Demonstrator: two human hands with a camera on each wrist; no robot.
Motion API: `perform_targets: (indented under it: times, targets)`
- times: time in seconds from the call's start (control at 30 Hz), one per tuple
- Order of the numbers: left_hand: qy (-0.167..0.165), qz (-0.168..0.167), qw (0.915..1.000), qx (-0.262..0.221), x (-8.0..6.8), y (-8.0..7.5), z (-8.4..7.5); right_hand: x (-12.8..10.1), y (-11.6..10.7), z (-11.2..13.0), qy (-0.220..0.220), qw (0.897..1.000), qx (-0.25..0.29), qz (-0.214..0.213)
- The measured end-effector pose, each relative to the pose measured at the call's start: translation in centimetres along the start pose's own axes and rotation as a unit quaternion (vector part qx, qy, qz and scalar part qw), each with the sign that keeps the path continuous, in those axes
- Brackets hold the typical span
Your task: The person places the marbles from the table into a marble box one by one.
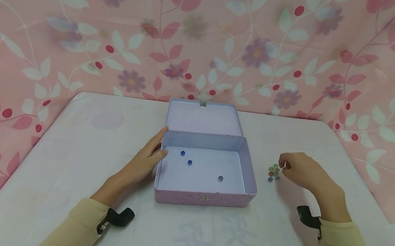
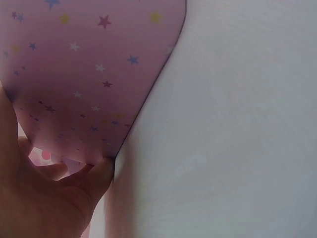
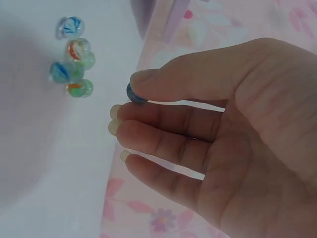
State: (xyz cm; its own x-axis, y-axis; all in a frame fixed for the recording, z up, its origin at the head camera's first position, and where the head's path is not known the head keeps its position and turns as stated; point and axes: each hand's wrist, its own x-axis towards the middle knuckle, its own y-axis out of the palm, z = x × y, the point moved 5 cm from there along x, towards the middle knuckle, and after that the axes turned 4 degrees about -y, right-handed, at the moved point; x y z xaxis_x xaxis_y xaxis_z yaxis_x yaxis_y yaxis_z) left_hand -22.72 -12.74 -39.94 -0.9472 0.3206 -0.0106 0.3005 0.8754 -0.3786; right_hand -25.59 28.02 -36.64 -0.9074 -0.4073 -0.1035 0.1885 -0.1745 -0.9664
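A lilac tin box (image 1: 203,198) with a star print lies with its lid (image 1: 206,118) folded back. Two blue marbles and a greyish marble (image 1: 221,178) rest on its floor. My left hand (image 1: 140,165) holds the box's left wall, the thumb over the rim and the fingers near the back corner; the left wrist view shows it against the starry side (image 2: 94,74). To the right of the box, my right hand (image 1: 305,171) pinches a dark blue marble (image 3: 134,94) between thumb and index finger. It is above a small cluster of clear, coloured-swirl marbles (image 3: 60,72).
A white cloth (image 1: 118,127) covers the table, with a pink floral curtain (image 1: 212,34) behind and at the sides. A black wrist camera (image 1: 120,217) sits on the left sleeve, another (image 1: 308,216) on the right.
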Motion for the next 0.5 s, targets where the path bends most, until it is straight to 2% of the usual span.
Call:
perform_targets:
  times: [0.5]
  targets:
    - [0.001, 0.002, 1.0, -0.004, 0.0, -0.1, 0.1, 1.2, -2.0, 2.4, -0.033, 0.999, -0.013, -0.023]
